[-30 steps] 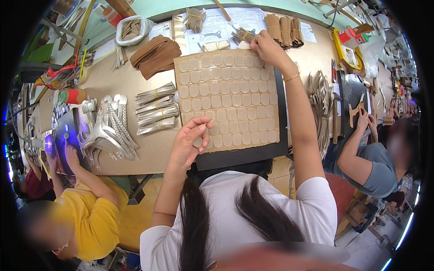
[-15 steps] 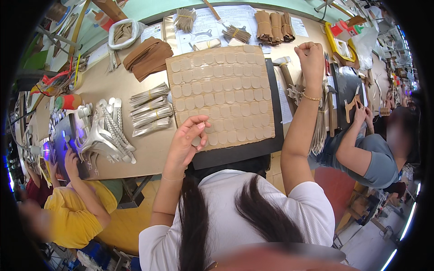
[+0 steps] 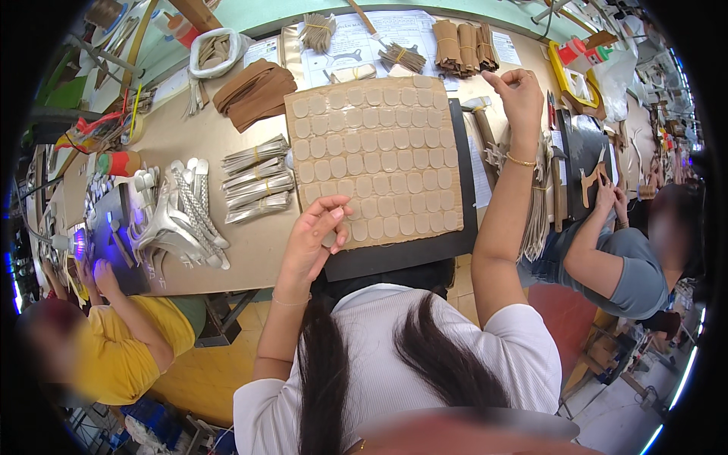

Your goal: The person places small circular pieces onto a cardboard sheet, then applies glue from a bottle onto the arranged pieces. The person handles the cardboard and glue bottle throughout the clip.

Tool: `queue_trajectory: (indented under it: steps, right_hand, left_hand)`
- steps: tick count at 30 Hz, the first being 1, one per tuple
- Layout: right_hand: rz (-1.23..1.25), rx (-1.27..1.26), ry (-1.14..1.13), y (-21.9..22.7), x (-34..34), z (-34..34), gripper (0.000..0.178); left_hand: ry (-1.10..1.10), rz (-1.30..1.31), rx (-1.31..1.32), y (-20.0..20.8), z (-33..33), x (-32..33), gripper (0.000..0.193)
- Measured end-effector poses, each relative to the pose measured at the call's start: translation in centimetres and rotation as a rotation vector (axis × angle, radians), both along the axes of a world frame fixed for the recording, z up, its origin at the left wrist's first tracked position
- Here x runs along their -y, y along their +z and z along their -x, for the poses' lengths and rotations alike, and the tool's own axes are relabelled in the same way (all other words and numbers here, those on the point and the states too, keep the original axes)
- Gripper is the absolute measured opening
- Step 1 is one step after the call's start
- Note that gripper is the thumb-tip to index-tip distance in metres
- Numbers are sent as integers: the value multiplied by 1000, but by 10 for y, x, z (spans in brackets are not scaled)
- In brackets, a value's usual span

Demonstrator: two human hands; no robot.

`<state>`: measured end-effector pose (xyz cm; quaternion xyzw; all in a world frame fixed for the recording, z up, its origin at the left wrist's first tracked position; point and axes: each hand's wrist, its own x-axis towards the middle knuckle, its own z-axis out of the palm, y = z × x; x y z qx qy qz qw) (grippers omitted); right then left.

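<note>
A tan board [image 3: 291, 152] lies before me, covered with rows of rounded translucent beige pieces [image 3: 374, 205]. Over its near left corner is my left hand [image 3: 315, 235], thumb and index finger pinched together and the other fingers curled. One beige piece [image 3: 329, 240] shows between these fingers; I cannot tell whether it is held or lies on the board. My right hand [image 3: 521, 98] is raised beyond the board's far right corner. Its thumb and index finger meet in a pinch, and whatever is between them is too small to make out.
A black mat [image 3: 387, 259] lies under the board. To the left are banded silvery strips [image 3: 258, 182], brown leather pieces [image 3: 254, 95] and silvery braided straps [image 3: 178, 220]. A hammer [image 3: 482, 121] and a yellow tray [image 3: 572, 83] sit right. Co-workers' hands [image 3: 604, 193] work at both sides.
My right hand has shifted slightly left and its index finger reaches out further. My left hand keeps its place and pinch. The co-worker on the left has moved an arm.
</note>
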<state>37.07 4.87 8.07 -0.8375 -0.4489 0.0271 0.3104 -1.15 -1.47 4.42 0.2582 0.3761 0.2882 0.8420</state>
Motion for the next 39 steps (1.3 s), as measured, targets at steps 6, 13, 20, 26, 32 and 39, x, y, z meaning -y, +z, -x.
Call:
queue_trajectory:
  steps: [6, 13, 20, 26, 32, 39]
  right_hand:
    - [-196, -86, 73, -6, -1, -1, 20]
    - [-177, -612, 342, -22, -20, 27, 19]
    - [105, -287, 528, -35, -60, 49, 24]
    - [132, -302, 518, -50, -74, 53, 30]
    - [121, -53, 459, -65, -76, 55, 33]
    - [80, 17, 441, -71, -72, 62, 24]
  left_hand:
    - [-11, -17, -30, 1, 0, -2, 26]
    - [-25, 3, -2, 1, -4, -3, 27]
    - [0, 9, 1, 2, 1, -5, 31]
    - [11, 17, -23, 2, 1, -7, 28]
    - [2, 9, -30, 2, 0, -8, 27]
    - [38, 2, -9, -6, 0, -9, 35]
